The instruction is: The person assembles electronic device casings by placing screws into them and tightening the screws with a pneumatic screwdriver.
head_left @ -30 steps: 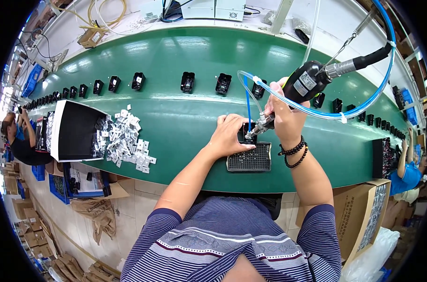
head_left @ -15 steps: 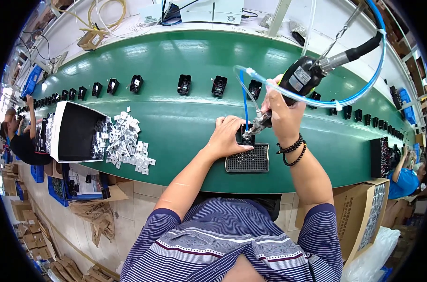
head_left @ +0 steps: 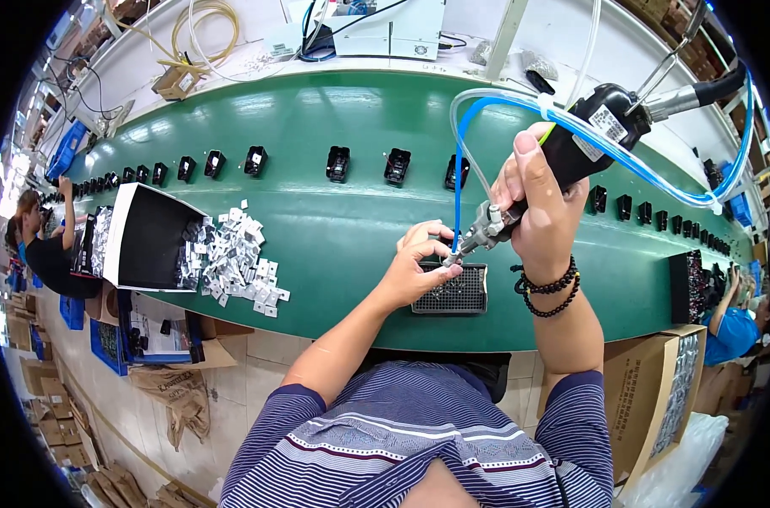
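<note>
Black pneumatic screwdriver (head_left: 571, 148), clamped in the right hand (head_left: 542, 216), meets a small black part (head_left: 444, 247) pinched by left hand (head_left: 415, 271) at the screw tray's (head_left: 453, 292) 12 o'clock, mid-fastening; next, likely, steady vertical pressure.

At the left of the frame an open black-lined box (head_left: 152, 240) with white outer walls lies tipped on the green worktop (head_left: 317, 212). At the lower right stands a brown cardboard carton (head_left: 648, 398) with dark print on its side. A small brown carton (head_left: 175, 82) sits at the upper left beyond the worktop. Flattened brown cartons (head_left: 50, 398) lie on the floor at the lower left. A white label (head_left: 609, 125) is stuck on the black power screwdriver (head_left: 588, 140), upper right.
</note>
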### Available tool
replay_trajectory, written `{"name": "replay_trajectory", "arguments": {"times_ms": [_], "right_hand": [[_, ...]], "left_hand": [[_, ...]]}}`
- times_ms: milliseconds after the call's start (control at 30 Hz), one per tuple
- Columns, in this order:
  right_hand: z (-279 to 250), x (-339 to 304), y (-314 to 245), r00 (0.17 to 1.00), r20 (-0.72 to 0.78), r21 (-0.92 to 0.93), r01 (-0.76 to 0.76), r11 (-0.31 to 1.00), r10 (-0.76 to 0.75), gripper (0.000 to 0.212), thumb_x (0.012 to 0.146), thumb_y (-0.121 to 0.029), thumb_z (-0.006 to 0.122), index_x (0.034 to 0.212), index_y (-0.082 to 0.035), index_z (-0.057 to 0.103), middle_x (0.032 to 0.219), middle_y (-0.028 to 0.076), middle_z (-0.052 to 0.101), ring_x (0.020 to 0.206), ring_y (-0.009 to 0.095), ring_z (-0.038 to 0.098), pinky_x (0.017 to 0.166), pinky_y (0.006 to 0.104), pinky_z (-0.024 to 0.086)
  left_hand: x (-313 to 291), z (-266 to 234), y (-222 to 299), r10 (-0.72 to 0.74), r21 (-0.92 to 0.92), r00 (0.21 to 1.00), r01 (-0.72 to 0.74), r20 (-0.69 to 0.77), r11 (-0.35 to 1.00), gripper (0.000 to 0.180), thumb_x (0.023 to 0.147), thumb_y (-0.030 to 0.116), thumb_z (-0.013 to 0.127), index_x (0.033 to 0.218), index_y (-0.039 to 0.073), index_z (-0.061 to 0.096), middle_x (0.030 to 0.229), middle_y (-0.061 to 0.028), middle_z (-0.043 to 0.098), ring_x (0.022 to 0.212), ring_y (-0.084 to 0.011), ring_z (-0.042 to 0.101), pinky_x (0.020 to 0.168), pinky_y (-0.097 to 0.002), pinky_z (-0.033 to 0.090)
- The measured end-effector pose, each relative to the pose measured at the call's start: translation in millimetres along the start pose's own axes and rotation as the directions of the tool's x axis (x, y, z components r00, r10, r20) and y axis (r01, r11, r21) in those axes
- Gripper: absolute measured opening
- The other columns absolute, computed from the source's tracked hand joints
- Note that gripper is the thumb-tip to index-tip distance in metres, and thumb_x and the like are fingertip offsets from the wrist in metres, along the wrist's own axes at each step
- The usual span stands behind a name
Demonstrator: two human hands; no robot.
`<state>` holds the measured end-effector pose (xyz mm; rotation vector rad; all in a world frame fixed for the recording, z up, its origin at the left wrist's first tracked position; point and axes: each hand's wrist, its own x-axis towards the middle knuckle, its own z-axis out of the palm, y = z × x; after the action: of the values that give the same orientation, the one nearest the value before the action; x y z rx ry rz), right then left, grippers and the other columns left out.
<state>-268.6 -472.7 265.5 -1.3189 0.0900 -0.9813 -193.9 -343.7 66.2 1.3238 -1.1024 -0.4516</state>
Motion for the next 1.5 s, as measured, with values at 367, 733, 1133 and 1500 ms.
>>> {"name": "replay_trajectory", "arguments": {"times_ms": [367, 733, 1133, 1500], "right_hand": [[0.6, -7.3, 0.2, 1.000, 0.017, 0.017, -0.010, 1.000, 0.010, 0.010, 0.101, -0.009, 0.063, 0.108, -0.003, 0.062, 0.061, 0.000, 0.051, 0.049, 0.008, 0.046, 0.047, 0.0219, 0.040], [-9.4, -15.6, 2.3, 1.000, 0.030, 0.094, -0.007, 0.996, 0.004, 0.014, 0.098, -0.006, 0.067, 0.107, 0.003, 0.061, 0.069, 0.005, 0.060, 0.050, 0.010, 0.053, 0.046, 0.0233, 0.048], [-17.1, -19.9, 4.4, 1.000, 0.023, 0.034, -0.017, 0.999, 0.016, 0.016, 0.098, -0.005, 0.067, 0.110, 0.003, 0.061, 0.070, 0.005, 0.061, 0.048, 0.010, 0.054, 0.046, 0.0227, 0.049], [-17.2, -25.4, 0.3, 0.998, -0.011, 0.049, -0.058, 0.997, 0.059, 0.017, 0.098, -0.006, 0.067, 0.110, 0.005, 0.061, 0.070, 0.006, 0.062, 0.048, 0.010, 0.055, 0.045, 0.0229, 0.049]], "left_hand": [[-20.2, -8.3, -6.2, -0.024, 0.170, 0.998, 0.032, -0.051, 0.985, 0.022, 0.074, 0.026, 0.087, 0.090, 0.016, 0.075, 0.123, 0.0007, 0.063, 0.126, -0.0248, 0.051, 0.109, -0.0445, 0.029], [-20.9, 4.2, 9.6, -0.056, 0.398, 0.998, 0.067, -0.039, 0.915, 0.029, 0.070, 0.033, 0.089, 0.093, 0.019, 0.078, 0.119, 0.0043, 0.060, 0.126, -0.0226, 0.047, 0.105, -0.0445, 0.025], [-19.5, 19.2, 22.4, -0.046, 0.429, 0.998, 0.064, -0.053, 0.901, 0.025, 0.076, 0.031, 0.087, 0.082, 0.012, 0.072, 0.121, 0.0003, 0.061, 0.121, -0.0245, 0.049, 0.104, -0.0441, 0.026], [-24.2, 19.5, 30.8, 0.071, 0.484, 0.993, -0.014, -0.099, 0.875, 0.014, 0.074, 0.023, 0.084, 0.084, 0.017, 0.076, 0.119, 0.0040, 0.062, 0.119, -0.0220, 0.050, 0.101, -0.0453, 0.026]]}}
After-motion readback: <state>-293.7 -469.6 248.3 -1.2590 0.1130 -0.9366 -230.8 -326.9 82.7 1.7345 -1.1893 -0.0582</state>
